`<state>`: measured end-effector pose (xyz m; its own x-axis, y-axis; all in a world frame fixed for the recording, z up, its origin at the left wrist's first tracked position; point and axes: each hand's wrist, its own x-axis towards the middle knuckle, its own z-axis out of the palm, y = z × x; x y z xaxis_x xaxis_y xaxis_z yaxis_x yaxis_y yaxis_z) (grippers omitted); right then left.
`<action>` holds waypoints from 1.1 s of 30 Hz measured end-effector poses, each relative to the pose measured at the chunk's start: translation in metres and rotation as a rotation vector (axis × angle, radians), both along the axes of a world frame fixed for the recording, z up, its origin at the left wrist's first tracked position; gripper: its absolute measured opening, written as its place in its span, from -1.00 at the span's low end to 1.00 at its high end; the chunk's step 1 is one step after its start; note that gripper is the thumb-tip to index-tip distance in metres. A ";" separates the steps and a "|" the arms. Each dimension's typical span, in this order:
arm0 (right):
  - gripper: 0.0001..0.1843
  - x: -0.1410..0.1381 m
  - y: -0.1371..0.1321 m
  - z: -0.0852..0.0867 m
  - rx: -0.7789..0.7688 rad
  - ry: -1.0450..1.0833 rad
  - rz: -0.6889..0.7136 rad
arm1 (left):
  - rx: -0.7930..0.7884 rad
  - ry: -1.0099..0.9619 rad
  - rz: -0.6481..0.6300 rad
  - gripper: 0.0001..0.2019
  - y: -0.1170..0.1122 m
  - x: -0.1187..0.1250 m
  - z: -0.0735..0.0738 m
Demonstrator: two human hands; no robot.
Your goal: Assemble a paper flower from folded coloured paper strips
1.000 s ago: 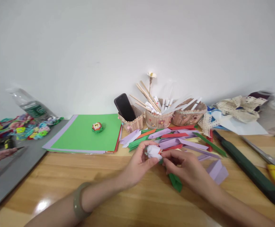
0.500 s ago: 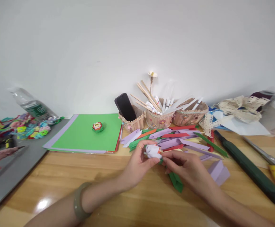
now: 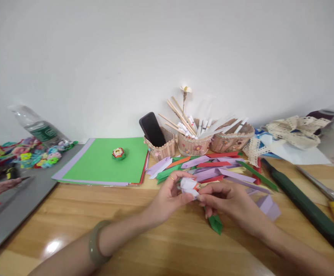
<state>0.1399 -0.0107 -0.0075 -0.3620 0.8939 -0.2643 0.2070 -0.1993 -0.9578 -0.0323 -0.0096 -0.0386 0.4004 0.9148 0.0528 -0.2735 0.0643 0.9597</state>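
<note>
Right of the green paper (image 3: 86, 166), my left hand (image 3: 169, 197) pinches a white folded-paper flower (image 3: 188, 184), seemingly steadying it while my right hand (image 3: 227, 198) pinches its edge.

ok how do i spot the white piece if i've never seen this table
On the wooden table, find the long folded strips in front of the baskets. Just nearer, the left hand pinches the white piece, with the right hand at its edge. It is compact, with an orange patch, unlike the long strips behind it.
</note>
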 end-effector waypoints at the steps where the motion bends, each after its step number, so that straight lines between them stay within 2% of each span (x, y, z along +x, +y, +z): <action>1: -0.69 0.000 0.000 0.000 -0.003 -0.004 0.004 | 0.009 0.000 -0.009 -0.61 0.000 0.000 0.000; 11: -0.72 0.000 -0.001 -0.001 -0.012 -0.054 0.026 | 0.071 -0.022 -0.082 -0.65 0.000 -0.001 -0.003; 16: -0.69 0.000 -0.001 -0.002 0.030 -0.038 0.050 | 0.091 -0.007 -0.045 -0.67 0.000 0.000 -0.002; 20: -0.63 0.001 -0.002 -0.002 0.081 -0.009 0.079 | 0.046 -0.005 -0.017 -0.66 0.001 -0.001 -0.001; 33: -0.73 -0.003 -0.003 0.003 -0.007 -0.086 0.050 | 0.050 -0.029 -0.049 -0.65 -0.001 0.000 0.000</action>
